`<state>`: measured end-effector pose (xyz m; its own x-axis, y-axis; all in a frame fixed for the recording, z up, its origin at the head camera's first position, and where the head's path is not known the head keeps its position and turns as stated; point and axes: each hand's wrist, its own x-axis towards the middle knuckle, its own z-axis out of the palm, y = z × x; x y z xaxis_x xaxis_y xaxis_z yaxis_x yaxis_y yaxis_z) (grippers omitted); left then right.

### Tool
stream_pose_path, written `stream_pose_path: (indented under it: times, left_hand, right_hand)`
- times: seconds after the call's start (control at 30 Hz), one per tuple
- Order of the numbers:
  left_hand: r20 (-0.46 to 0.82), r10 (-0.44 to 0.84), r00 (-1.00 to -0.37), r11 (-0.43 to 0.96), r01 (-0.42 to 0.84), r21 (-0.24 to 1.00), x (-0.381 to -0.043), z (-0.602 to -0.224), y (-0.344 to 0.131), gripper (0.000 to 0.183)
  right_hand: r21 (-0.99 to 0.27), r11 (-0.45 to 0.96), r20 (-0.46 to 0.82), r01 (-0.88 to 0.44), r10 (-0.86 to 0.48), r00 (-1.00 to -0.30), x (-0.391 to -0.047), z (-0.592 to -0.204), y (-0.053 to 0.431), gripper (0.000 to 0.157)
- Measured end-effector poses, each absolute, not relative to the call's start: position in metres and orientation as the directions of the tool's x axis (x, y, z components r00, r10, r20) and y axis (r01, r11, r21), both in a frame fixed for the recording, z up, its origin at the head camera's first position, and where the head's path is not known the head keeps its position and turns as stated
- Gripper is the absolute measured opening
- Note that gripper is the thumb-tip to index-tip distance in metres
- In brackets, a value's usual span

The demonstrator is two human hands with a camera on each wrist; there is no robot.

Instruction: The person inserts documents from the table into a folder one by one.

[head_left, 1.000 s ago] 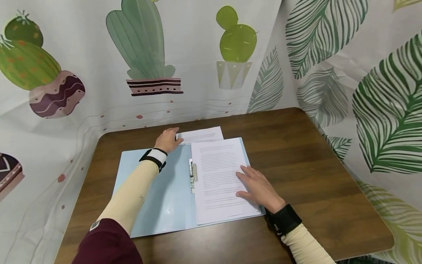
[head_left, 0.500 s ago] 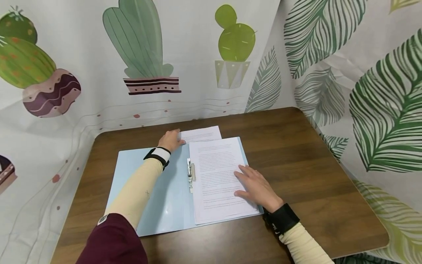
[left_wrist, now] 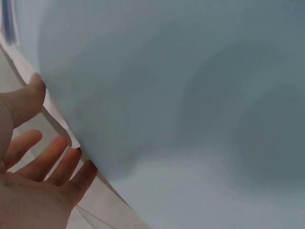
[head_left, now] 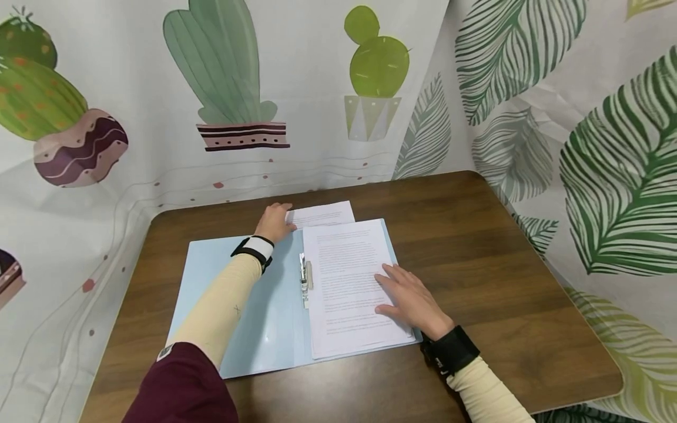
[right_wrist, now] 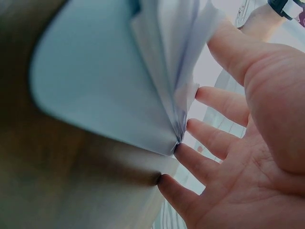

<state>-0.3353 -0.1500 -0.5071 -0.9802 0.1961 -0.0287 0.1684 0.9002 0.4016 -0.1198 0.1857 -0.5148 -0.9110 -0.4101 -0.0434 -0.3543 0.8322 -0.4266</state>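
A light blue folder (head_left: 275, 329) lies spread out on the table, with a metal clip (head_left: 305, 279) near its fold. A stack of printed paper (head_left: 344, 270) covers its right side. My right hand (head_left: 415, 299) rests along the stack's right edge, fingers spread; in the right wrist view fingertips meet the edges of the sheets (right_wrist: 167, 62). Behind the folder, another printed sheet (head_left: 322, 216) lies partly hidden under the stack. My left hand (head_left: 273, 222) is at that sheet's left edge, thumb and fingers apart; the left wrist view shows its thumb (left_wrist: 33, 98) at the folder's border.
The brown wooden table (head_left: 476, 247) extends to the right of the folder. A white curtain printed with cacti (head_left: 307, 70) hangs along the back, and a leaf-patterned one (head_left: 518, 135) along the right side.
My left hand has shifted slightly right along the left end of the back sheet. My right hand stays on the stack. The head view has turned slightly.
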Motion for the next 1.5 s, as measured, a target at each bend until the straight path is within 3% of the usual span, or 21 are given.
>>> stream_pose_path:
  times: [0.23, 0.4, 0.77, 1.17, 1.5]
  left_hand:
    - [0.043, 0.071, -0.997, 0.761, 0.082, 0.644, -0.342, -0.51, -0.159, 0.059]
    - [-0.003, -0.024, -1.0, 0.683, -0.018, 0.73, -0.343, -0.506, -0.164, 0.059]
    - [-0.054, -0.092, -0.994, 0.646, -0.101, 0.757, -0.341, -0.508, -0.168, 0.059]
    - [-0.052, -0.129, -0.99, 0.645, -0.124, 0.754, -0.337, -0.505, -0.169, 0.029]
    - [0.065, -0.117, -0.991, 0.648, -0.026, 0.761, -0.33, -0.484, -0.164, 0.02]
  right_hand:
    - [-0.427, 0.834, -0.053, -0.348, -0.407, -0.912, -0.118, -0.517, 0.185, 0.076]
    - [-0.432, 0.831, -0.05, -0.349, -0.409, -0.911, -0.119, -0.516, 0.186, 0.076]
    - [-0.423, 0.837, -0.048, -0.346, -0.402, -0.914, -0.119, -0.516, 0.186, 0.076]
    - [-0.415, 0.839, -0.042, -0.353, -0.405, -0.913, -0.119, -0.517, 0.185, 0.076]
    - [-0.433, 0.835, -0.054, -0.34, -0.401, -0.915, -0.12, -0.516, 0.185, 0.076]
